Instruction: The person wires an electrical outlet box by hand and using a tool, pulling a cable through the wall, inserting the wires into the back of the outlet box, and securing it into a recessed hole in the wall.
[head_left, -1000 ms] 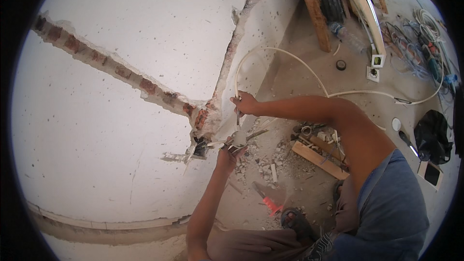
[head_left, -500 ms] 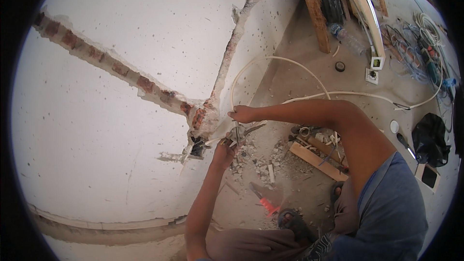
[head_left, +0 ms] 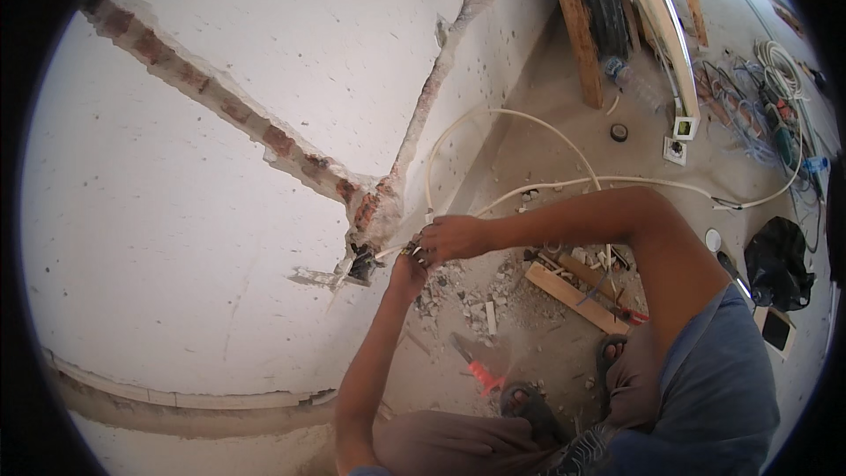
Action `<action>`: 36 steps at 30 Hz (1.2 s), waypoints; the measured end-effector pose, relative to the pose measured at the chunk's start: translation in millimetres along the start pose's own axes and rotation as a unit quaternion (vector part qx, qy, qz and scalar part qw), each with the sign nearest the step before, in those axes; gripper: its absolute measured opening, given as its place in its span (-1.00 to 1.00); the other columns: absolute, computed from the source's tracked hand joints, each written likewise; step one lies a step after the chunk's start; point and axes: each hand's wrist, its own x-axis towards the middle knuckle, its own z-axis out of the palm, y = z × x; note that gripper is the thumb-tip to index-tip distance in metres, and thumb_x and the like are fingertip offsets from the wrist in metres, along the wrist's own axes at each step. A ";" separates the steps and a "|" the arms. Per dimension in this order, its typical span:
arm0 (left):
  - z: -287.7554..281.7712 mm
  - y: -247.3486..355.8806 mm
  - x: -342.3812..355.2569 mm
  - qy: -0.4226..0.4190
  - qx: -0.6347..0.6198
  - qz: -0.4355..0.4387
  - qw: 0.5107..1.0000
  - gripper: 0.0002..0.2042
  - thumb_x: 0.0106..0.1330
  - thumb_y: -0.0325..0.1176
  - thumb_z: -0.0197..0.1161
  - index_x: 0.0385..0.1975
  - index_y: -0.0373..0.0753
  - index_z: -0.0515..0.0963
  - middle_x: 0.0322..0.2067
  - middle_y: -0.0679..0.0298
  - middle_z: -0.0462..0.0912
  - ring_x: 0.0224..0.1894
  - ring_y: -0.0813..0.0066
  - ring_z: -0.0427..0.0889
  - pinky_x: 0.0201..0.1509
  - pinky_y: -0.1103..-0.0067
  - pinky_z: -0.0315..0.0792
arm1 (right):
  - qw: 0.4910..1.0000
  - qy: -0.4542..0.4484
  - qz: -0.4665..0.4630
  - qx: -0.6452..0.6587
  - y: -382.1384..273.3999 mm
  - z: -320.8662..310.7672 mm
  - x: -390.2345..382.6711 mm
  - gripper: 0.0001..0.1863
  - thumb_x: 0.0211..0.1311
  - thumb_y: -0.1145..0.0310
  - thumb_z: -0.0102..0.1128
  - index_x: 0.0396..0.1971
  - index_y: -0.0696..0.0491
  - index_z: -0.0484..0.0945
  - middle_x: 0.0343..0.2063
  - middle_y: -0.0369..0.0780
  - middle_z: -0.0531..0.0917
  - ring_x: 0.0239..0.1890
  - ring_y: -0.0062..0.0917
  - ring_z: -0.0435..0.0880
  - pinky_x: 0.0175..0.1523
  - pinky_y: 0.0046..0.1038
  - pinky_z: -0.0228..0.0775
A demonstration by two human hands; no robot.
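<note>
My left hand point(head_left: 407, 277) is closed, pinching short bare-looking wire ends in front of the wall. My right hand point(head_left: 456, 238) has its fingers bent over the same wires, against the left fingertips. Just above them ends one side of a white cable point(head_left: 534, 116), which loops up and away to the right. A short white cable point(head_left: 388, 252) runs from the left fingertips to a dark wall hole point(head_left: 359, 263). The exact wire joint is hidden by the fingers.
Chiselled channels point(head_left: 231, 107) cross the white wall. Rubble point(head_left: 507, 286), a wooden strip point(head_left: 575, 298), red-handled pliers point(head_left: 631, 316) and a red-handled trowel point(head_left: 485, 377) lie on the floor. Beyond are tape point(head_left: 619, 132), a black bag point(head_left: 777, 264) and tangled cables point(head_left: 740, 101).
My right hand has moved down from the white cable to meet the left fingertips at the wires. The left hand stays nearly in place. The view has shifted slightly.
</note>
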 end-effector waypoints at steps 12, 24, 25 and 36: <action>-7.1 -0.6 7.3 -0.052 0.040 0.004 0.998 -0.66 0.50 -0.15 -0.18 0.10 -0.16 0.37 -0.10 0.33 0.55 -0.11 0.53 0.58 -0.09 0.58 0.51 | 0.998 0.034 -0.045 0.014 -8.2 18.4 5.9 -0.91 0.04 0.36 0.13 -0.45 0.03 0.52 -0.32 -0.26 0.50 -0.11 -0.44 0.53 0.00 -0.37 0.44; 4.6 11.5 -4.7 -0.047 0.017 -0.027 0.998 -0.66 0.48 -0.08 -0.11 0.05 -0.15 0.40 -0.16 0.33 0.57 -0.16 0.53 0.60 -0.14 0.57 0.53 | 0.997 0.032 -0.058 0.040 -5.7 16.0 10.4 -0.88 0.05 0.38 0.13 -0.40 0.06 0.48 -0.29 -0.22 0.48 -0.09 -0.38 0.50 -0.02 -0.34 0.46; 4.9 10.7 -5.6 -0.045 0.015 -0.025 0.999 -0.66 0.48 -0.08 -0.10 0.05 -0.14 0.40 -0.16 0.33 0.57 -0.16 0.53 0.60 -0.13 0.56 0.53 | 0.996 0.033 -0.068 0.036 -5.9 15.3 10.0 -0.88 0.05 0.38 0.13 -0.40 0.06 0.49 -0.29 -0.22 0.48 -0.09 -0.38 0.50 -0.03 -0.34 0.46; -6.7 -22.0 8.8 -0.136 -0.087 -0.062 0.985 -0.64 0.44 -0.07 -0.03 0.01 -0.20 0.42 -0.08 0.26 0.57 -0.07 0.51 0.58 0.01 0.54 0.49 | 0.992 0.004 -0.097 0.081 -22.2 7.0 1.5 -0.86 0.01 0.40 0.16 -0.41 0.08 0.47 -0.34 -0.22 0.47 -0.13 -0.37 0.51 -0.06 -0.33 0.44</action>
